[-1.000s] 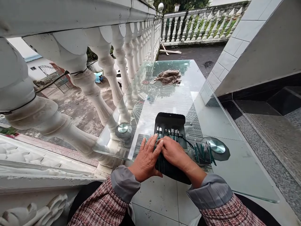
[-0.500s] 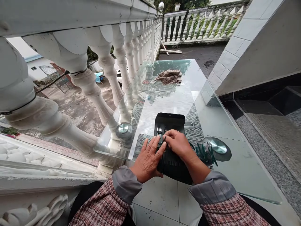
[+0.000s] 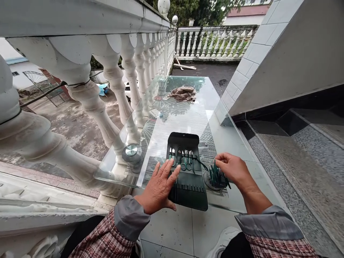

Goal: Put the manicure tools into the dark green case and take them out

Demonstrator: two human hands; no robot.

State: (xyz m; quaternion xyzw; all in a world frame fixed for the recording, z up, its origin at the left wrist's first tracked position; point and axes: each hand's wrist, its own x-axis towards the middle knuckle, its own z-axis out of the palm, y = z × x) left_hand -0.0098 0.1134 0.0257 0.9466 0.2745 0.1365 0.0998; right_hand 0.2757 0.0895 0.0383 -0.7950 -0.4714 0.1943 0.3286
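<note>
A dark manicure case (image 3: 191, 197) lies unfolded on the glass table, its lid flap at the far end. Nail clippers (image 3: 189, 157) and small green-handled scissors (image 3: 186, 165) sit in its upper part; a row of elastic loops crosses the lower part. My left hand (image 3: 160, 187) rests over the case's left edge, fingers spread, hiding part of it. Right of the case is a bunch of slim green manicure tools (image 3: 214, 175). There my right hand (image 3: 234, 170) has thumb and fingers pinched at the top of a green tool; its exact kind cannot be made out.
The glass table (image 3: 239, 157) stands beside a white balustrade (image 3: 99, 107). A crumpled brown cloth (image 3: 183, 94) lies at its far end. A round metal table fitting (image 3: 132, 151) shows at left. Granite steps (image 3: 292, 157) rise on the right.
My right hand has moved from the case rightward to the bunch of green tools, uncovering the scissors and clippers. My left hand stays on the case. The camera view has shifted.
</note>
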